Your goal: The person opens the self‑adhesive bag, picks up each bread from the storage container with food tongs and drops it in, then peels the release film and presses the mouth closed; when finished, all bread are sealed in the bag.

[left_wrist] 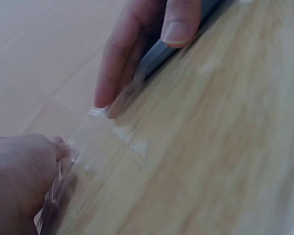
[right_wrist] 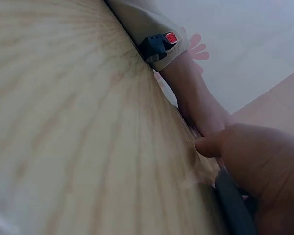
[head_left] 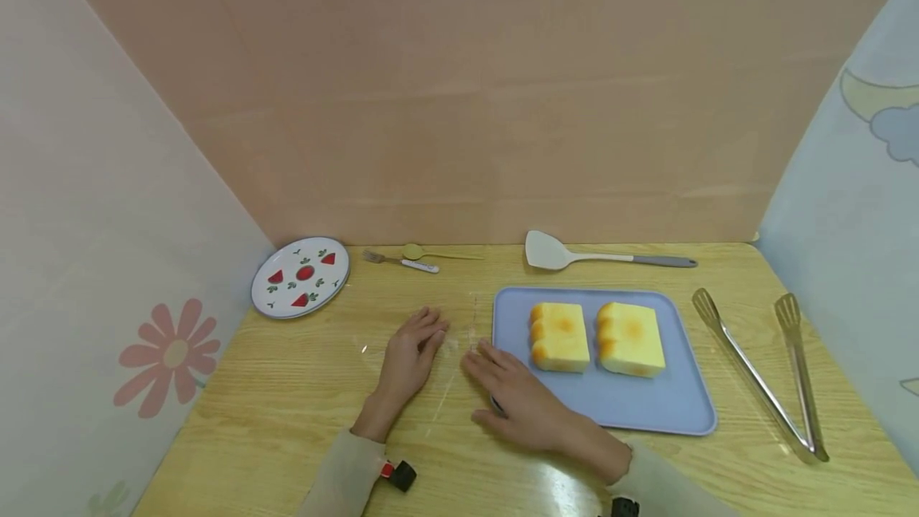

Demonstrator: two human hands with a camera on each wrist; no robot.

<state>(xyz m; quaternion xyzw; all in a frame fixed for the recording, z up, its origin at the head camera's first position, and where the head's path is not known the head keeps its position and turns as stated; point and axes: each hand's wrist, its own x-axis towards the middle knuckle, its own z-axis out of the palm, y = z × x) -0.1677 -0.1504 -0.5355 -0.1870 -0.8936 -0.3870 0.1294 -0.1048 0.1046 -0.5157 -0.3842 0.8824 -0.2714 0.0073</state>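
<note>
A sheet or bag of clear plastic (head_left: pixel 451 373) lies on the table in the head view; its outline is hard to see. My left hand (head_left: pixel 409 353) rests at its far left part, fingers slightly bent. Wrinkled film (left_wrist: pixel 130 142) shows beside that hand in the left wrist view. On the film's right side lies my right hand (head_left: pixel 527 405), fingers stretched out and fingertips touching the plastic. Its palm covers part of the left edge of the blue tray (head_left: pixel 632 413). Two slices of toast (head_left: pixel 562 337) (head_left: pixel 632 339) lie side by side on the tray.
A plate with a strawberry and watermelon pattern (head_left: pixel 301 278) is at the back left. Near the back edge lie a small fork (head_left: pixel 402 262), a yellow spoon (head_left: pixel 431 253) and a white spatula (head_left: pixel 553 252). Metal tongs (head_left: pixel 761 381) lie spread at the right. Walls enclose the table.
</note>
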